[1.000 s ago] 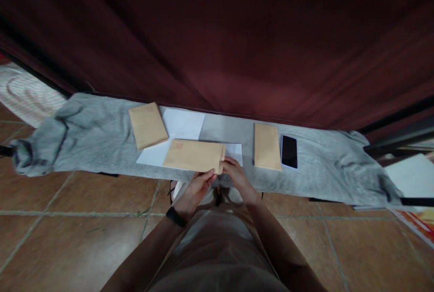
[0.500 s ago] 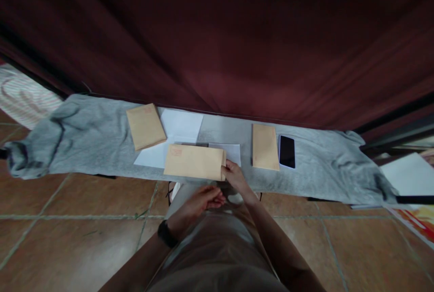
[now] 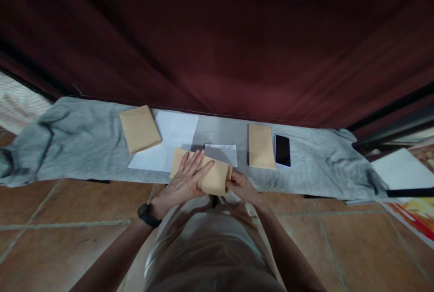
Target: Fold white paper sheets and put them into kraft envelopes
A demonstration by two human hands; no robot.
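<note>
A brown envelope [image 3: 213, 176] is seen at the lower centre of the frame, lying on the near edge of a grey cloth [image 3: 84, 138] that is spread across the middle of the picture; the left hand [image 3: 185, 183] is laid flat on the envelope's left part, its fingers stretched out and slightly spread, pressing on the paper rather than gripping it; a dark band [image 3: 148, 215] is worn on that wrist; the right hand [image 3: 241, 186] is set at the envelope's right end, its fingers curled and pinched on that edge; a small white sheet [image 3: 221, 153] is found just beyond the envelope, touching or nearly touching it; a larger white sheet [image 3: 172, 140] is spread to the left of centre, partly covered by a second brown envelope [image 3: 139, 128] at the centre left; a third brown envelope [image 3: 261, 146] is placed right of centre, with a black phone [image 3: 282, 150] just beside it; a dark red curtain [image 3: 217, 39] fills the upper frame; brown floor tiles [image 3: 68, 219] are seen below.
</note>
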